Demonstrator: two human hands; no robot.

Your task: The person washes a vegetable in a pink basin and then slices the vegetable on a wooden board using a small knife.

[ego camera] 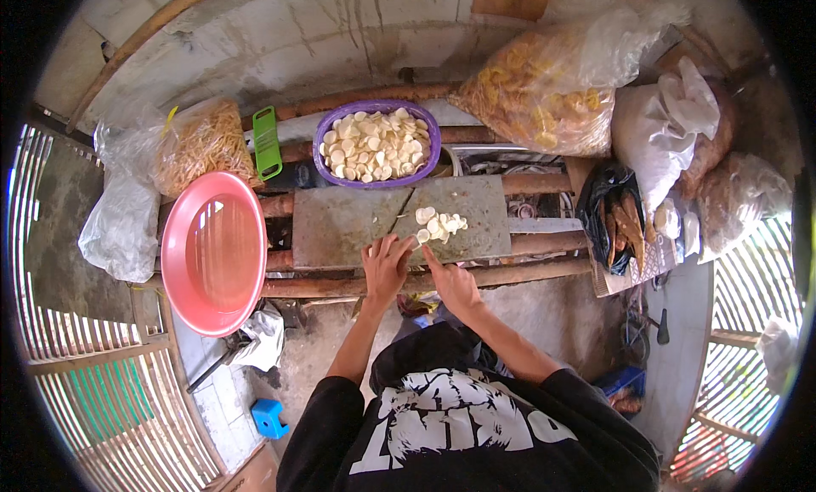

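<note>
My left hand (386,269) is at the front of a flat grey board (344,214), its fingers curled around a pale peeled piece (415,242), probably of a root. Close beside it, my right hand (456,286) has the index finger stretched towards that piece and the other fingers folded. A blade may be under that finger, but I cannot make one out. Thin round white slices (440,224) lie in a loose heap on the board just beyond both hands. Behind the board stands a purple oval basin (435,141) filled with similar slices.
A pink basin (172,249) of liquid stands at left, near a green hand slicer (266,141) and a bag of thin strips (204,141). At right are a large bag of yellowish chips (542,90) and long brown roots (628,227) in black plastic. Wooden poles (542,272) support the board.
</note>
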